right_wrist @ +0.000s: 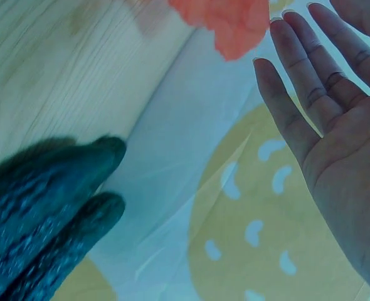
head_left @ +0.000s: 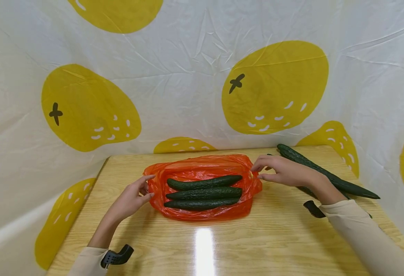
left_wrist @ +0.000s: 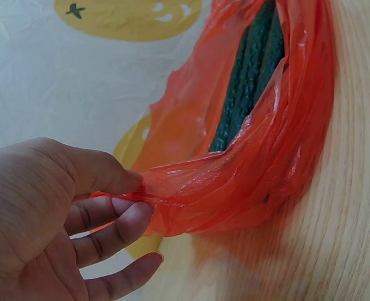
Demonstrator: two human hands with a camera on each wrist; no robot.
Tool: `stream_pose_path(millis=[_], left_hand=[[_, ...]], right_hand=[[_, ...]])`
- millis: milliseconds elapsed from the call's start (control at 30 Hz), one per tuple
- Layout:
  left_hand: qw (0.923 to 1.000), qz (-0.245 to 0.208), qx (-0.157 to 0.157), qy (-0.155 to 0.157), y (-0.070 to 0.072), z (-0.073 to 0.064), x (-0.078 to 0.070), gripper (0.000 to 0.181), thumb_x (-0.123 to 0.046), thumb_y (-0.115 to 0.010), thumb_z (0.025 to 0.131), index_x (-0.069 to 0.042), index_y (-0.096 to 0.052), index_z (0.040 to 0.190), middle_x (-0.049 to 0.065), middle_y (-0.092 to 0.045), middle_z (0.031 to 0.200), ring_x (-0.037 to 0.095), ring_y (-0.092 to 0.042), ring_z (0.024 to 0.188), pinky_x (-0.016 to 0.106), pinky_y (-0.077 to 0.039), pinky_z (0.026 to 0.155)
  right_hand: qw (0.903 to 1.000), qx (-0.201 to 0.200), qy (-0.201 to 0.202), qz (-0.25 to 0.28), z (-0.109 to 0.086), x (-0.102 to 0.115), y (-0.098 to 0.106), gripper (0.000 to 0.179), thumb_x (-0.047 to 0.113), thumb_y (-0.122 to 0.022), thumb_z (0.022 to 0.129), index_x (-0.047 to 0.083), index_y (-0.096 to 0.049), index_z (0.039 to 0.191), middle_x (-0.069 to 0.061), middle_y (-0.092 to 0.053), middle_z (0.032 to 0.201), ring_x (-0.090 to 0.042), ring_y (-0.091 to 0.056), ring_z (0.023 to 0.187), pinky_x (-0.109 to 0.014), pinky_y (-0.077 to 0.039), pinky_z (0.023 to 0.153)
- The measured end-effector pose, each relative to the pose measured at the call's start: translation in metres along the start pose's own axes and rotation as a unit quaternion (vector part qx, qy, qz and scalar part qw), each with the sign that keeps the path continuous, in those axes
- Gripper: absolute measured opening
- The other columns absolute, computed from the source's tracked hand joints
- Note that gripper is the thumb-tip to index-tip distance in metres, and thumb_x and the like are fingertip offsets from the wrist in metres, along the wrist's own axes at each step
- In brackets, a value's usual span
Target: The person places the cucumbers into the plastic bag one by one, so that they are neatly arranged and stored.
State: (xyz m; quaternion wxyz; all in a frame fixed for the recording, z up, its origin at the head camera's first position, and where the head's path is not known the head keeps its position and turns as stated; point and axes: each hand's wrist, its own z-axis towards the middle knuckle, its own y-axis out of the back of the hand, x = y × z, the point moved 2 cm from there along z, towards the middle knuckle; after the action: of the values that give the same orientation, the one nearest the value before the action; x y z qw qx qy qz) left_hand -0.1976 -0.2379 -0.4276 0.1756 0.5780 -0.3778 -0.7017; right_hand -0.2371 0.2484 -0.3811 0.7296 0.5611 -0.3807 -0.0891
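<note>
A red plastic bag [head_left: 206, 217] lies spread on the table with its mouth facing up. Three dark green cucumbers [head_left: 204, 193] rest side by side in it. At the bag's left end, my left hand [head_left: 131, 201] pinches the edge between thumb and forefinger, as the left wrist view shows. My right hand [head_left: 286, 170] is by the bag's right end, and its fingers [right_wrist: 291, 56] look straight and relaxed in the right wrist view. Whether its fingertips touch the plastic is hard to tell.
More cucumbers [head_left: 312, 165] lie at the table's right side, partly hidden under my right forearm. The wooden table [head_left: 174, 245] meets a white sheet [head_left: 184, 99] with yellow fruit prints at its back and sides.
</note>
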Motion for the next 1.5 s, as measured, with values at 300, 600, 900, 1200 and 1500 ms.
stream_pose_path(millis=[300, 600, 900, 1200, 1500], left_hand=[[1.0000, -0.002, 0.000, -0.002, 0.000, 0.001, -0.001, 0.060, -0.001, -0.068, 0.093, -0.001, -0.045, 0.149, 0.004, -0.058, 0.089, 0.020, -0.058, 0.082, 0.027, -0.052, 0.066], [1.0000, 0.001, 0.003, -0.002, 0.002, 0.002, -0.001, 0.061, -0.002, -0.069, 0.094, -0.001, -0.045, 0.150, 0.003, -0.059, 0.089, 0.019, -0.058, 0.083, 0.027, -0.052, 0.065], [1.0000, 0.001, 0.002, -0.002, 0.002, 0.002, -0.002, 0.061, -0.002, -0.069, 0.094, -0.001, -0.044, 0.150, 0.003, -0.058, 0.089, 0.020, -0.058, 0.083, 0.027, -0.052, 0.066], [1.0000, -0.001, 0.004, 0.001, 0.001, 0.002, -0.002, 0.061, -0.002, -0.069, 0.094, 0.000, -0.044, 0.150, 0.003, -0.058, 0.089, 0.020, -0.058, 0.083, 0.027, -0.052, 0.066], [0.9999, 0.000, 0.004, 0.010, 0.000, 0.002, -0.002, 0.061, -0.003, -0.069, 0.094, -0.002, -0.044, 0.150, 0.003, -0.058, 0.089, 0.020, -0.058, 0.083, 0.028, -0.052, 0.066]], right_hand=[[0.9980, -0.042, -0.044, -0.019, -0.028, -0.026, 0.011, 0.024, 0.014, -0.067, 0.098, 0.020, -0.069, 0.121, 0.009, -0.064, 0.116, -0.015, -0.065, 0.098, -0.038, -0.055, 0.082], [0.9927, -0.055, -0.107, -0.006, -0.052, -0.045, 0.020, 0.034, 0.016, -0.067, 0.099, 0.007, -0.063, 0.131, -0.007, -0.067, 0.122, -0.029, -0.065, 0.109, -0.048, -0.054, 0.088], [0.9839, -0.077, -0.159, -0.028, -0.069, -0.071, 0.021, 0.041, 0.009, -0.070, 0.095, -0.004, -0.060, 0.133, -0.022, -0.063, 0.129, -0.036, -0.066, 0.108, -0.054, -0.052, 0.089], [0.9792, -0.087, -0.177, -0.049, -0.084, -0.093, 0.022, 0.042, 0.005, -0.072, 0.092, -0.007, -0.061, 0.131, -0.024, -0.065, 0.126, -0.039, -0.066, 0.107, -0.057, -0.051, 0.089], [0.9757, -0.086, -0.190, -0.067, -0.094, -0.110, 0.022, 0.045, 0.000, -0.072, 0.091, -0.006, -0.059, 0.133, -0.030, -0.055, 0.132, -0.047, -0.061, 0.110, -0.060, -0.051, 0.087]])
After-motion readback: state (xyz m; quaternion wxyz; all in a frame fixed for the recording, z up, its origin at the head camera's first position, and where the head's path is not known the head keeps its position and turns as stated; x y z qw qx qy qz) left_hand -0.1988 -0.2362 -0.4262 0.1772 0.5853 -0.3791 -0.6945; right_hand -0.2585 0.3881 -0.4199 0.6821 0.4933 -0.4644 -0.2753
